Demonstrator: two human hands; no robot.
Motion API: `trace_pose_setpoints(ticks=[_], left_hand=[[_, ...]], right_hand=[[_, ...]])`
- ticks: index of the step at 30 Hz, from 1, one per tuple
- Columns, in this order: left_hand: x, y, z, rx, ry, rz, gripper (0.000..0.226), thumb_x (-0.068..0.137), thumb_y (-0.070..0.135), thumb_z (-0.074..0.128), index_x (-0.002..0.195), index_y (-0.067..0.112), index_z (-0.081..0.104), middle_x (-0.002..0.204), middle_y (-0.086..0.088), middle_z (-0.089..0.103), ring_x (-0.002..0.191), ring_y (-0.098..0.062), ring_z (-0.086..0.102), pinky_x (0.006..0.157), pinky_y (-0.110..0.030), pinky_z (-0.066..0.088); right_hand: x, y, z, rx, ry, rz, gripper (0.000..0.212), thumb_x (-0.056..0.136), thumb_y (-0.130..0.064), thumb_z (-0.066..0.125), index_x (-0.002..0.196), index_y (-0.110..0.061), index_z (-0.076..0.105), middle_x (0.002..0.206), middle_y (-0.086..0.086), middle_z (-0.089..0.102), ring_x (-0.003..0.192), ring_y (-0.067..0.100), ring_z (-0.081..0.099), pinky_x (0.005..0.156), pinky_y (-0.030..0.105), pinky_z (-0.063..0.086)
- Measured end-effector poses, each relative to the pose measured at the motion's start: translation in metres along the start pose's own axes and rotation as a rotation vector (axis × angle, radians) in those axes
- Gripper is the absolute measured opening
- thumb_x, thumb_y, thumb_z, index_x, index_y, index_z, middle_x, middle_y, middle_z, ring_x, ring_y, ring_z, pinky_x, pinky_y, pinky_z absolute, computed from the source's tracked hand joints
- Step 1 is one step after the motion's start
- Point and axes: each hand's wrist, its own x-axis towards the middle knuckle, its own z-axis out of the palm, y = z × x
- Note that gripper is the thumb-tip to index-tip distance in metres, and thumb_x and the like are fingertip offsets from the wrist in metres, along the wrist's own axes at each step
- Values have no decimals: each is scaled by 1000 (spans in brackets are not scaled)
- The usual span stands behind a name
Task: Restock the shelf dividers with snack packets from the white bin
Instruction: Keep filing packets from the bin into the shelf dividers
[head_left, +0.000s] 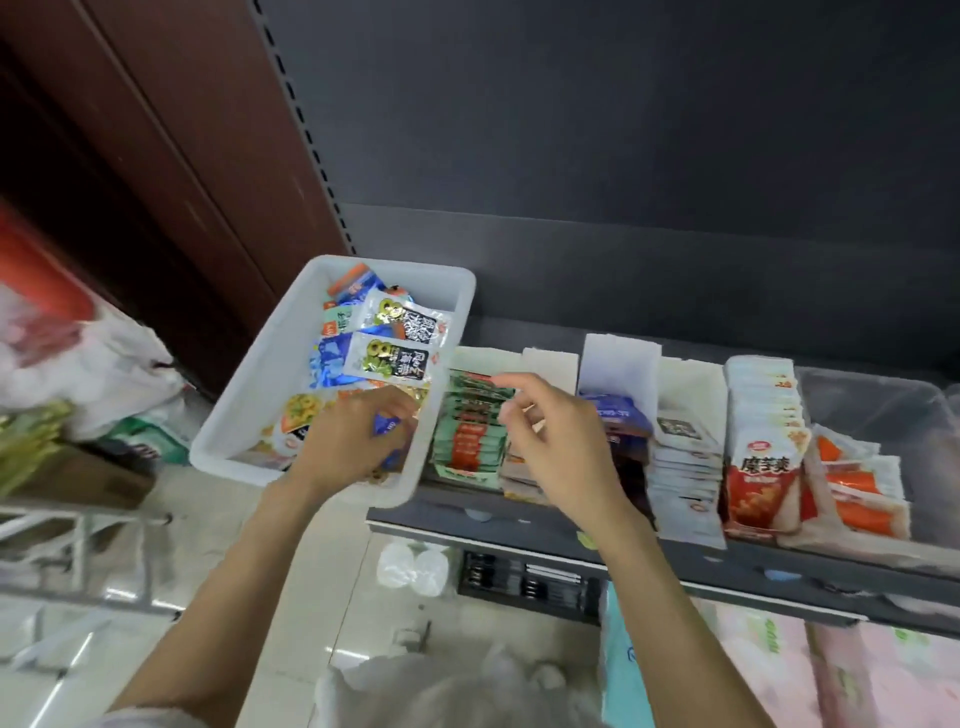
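The white bin (244, 410) sits at the shelf's left end, holding several mixed snack packets (387, 358). My left hand (348, 441) is inside the bin's near corner, its fingers curled round a small blue packet (387, 428). Over the row of green-and-red packets (470, 436) in the leftmost divider hovers my right hand (558, 441), fingers loosely curled and holding nothing. White dividers (618, 364) separate rows of dark blue packets (615, 410), white packets (680, 467) and red-and-white packets (763, 467).
The dark shelf edge (519, 525) runs to the right above lower shelves with pink packs (841, 670). Plastic bags (104, 364) and a metal rack (78, 551) stand at the left on the tiled floor. A clear container (883, 410) sits at the shelf's right end.
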Motion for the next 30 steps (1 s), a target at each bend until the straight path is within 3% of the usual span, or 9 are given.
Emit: trace_pose_setpoints(ticks=[3,6,12,16,18,21,25,27,30], left_hand=[[3,-61,-10,30,-11,-163,19,84,23,67,103,22,68,98,10,68,90,-8,60,70,-14,41],[13,-115,-17,20,0,-246,25,84,23,67,109,22,67,109,-1,68,98,-20,62,80,-28,46],[42,-183,-18,84,-246,122,42,80,22,72,120,24,61,121,-1,61,112,-22,55,91,-27,41],[57,-201,-10,245,-435,287,59,80,46,67,134,31,47,139,6,45,128,-18,37,106,-30,30],[58,-204,-6,295,-447,297,64,79,54,64,136,34,43,141,7,40,130,-17,32,107,-31,28],[59,-202,-8,268,-425,332,64,78,58,59,135,31,45,139,5,42,128,-20,36,105,-34,31],[64,-180,-28,-112,-91,410,31,83,39,61,107,21,66,102,2,68,93,-21,62,79,-34,46],[72,-168,-46,-363,-163,304,22,83,31,69,104,23,65,99,6,69,88,-13,64,74,-31,51],[83,-155,-67,-651,-451,182,23,78,35,74,98,32,64,104,10,68,96,-8,65,81,-38,55]], right_hand=[[19,-20,52,-102,-153,-79,25,95,-21,50,119,-23,59,103,-4,67,87,12,63,75,35,54],[40,-33,105,-242,-254,-114,27,96,-20,48,120,-20,60,116,-3,62,95,14,61,80,34,52],[79,-31,204,-630,-498,92,43,86,-25,64,123,-11,48,117,8,55,107,28,54,91,42,46],[88,-20,232,-752,-499,279,67,74,-37,77,125,-13,41,121,7,55,113,26,52,99,40,37],[88,-20,235,-724,-466,341,61,76,-29,75,125,-12,41,117,6,56,107,25,54,89,34,41],[88,-39,228,-791,-279,276,25,89,-19,54,113,-13,52,101,5,65,89,21,62,67,27,38],[87,-75,198,-593,177,264,9,85,-26,59,92,-21,60,80,-1,71,70,22,65,60,26,42],[86,-88,174,-271,277,346,13,82,-26,69,91,-26,60,82,-3,72,71,14,65,60,27,48],[78,-97,142,231,343,488,25,81,-19,72,101,-23,57,81,0,69,71,2,65,56,24,52]])
